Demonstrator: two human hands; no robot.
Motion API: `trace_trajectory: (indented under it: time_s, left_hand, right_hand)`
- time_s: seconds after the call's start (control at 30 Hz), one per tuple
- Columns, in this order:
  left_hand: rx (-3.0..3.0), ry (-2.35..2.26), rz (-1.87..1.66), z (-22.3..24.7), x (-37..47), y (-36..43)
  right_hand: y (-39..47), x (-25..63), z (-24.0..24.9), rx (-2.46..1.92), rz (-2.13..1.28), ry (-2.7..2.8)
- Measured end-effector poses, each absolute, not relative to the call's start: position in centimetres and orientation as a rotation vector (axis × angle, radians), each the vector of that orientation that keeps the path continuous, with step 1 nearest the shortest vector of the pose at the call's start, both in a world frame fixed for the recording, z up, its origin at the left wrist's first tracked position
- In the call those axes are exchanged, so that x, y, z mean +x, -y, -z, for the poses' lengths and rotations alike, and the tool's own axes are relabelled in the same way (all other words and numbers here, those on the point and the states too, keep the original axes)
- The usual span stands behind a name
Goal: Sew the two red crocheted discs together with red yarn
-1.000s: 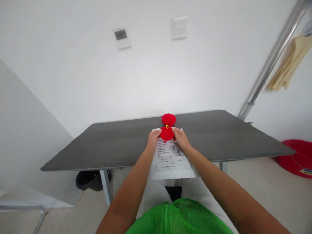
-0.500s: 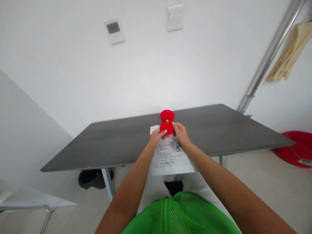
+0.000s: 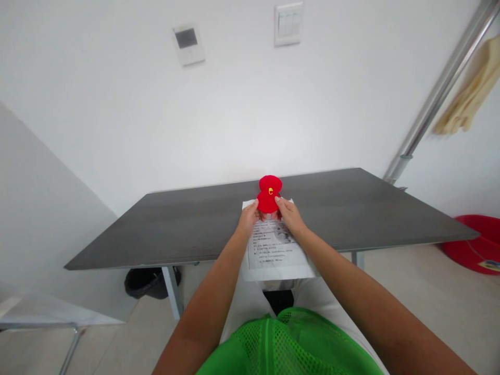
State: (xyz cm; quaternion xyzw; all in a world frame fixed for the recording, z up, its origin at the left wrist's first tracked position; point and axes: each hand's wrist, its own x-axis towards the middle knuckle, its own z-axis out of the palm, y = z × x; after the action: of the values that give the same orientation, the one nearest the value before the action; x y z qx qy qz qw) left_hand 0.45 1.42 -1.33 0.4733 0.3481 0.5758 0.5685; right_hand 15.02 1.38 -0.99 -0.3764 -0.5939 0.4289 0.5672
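Between my two hands is a red piece shaped like a figure eight (image 3: pixel 267 202), two rounded red lobes with a small yellow ring-like bit where they meet. My left hand (image 3: pixel 249 216) pinches the near lobe at its left edge, thumb on top. On the right edge of the same lobe, my right hand (image 3: pixel 288 212) is closed with its thumb on the red surface. Beneath the hands a printed sheet of paper (image 3: pixel 269 258) lies on the dark table and hangs over its front edge. The fingers under the red piece are mostly hidden.
The dark grey table (image 3: pixel 187 224) stands against a white wall with a wall panel (image 3: pixel 189 46) and a switch plate (image 3: pixel 288 24). A black bin (image 3: pixel 146 284) is under its left side. At right are a red basin (image 3: pixel 464 252), a metal pole (image 3: pixel 433 104) and hanging cream gloves (image 3: pixel 469 99).
My left thumb has moved from the red piece's face to its left edge. Red loops that showed around the near lobe are no longer visible. The view has shifted slightly.
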Motion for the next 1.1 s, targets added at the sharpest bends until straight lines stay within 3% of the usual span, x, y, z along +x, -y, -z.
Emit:
trace_trajectory:
  time_s: [0.33,1.1]
  left_hand:
    - [1.172,-0.875,-1.471,1.6,0.2,-1.8]
    - [1.304,-0.852,-1.188,0.8,0.4,-0.6]
  right_hand:
    - [-1.0,15.0,0.6,-0.850,-1.119,1.457]
    - [-1.3,14.9,0.9,-0.913,-1.068,1.401]
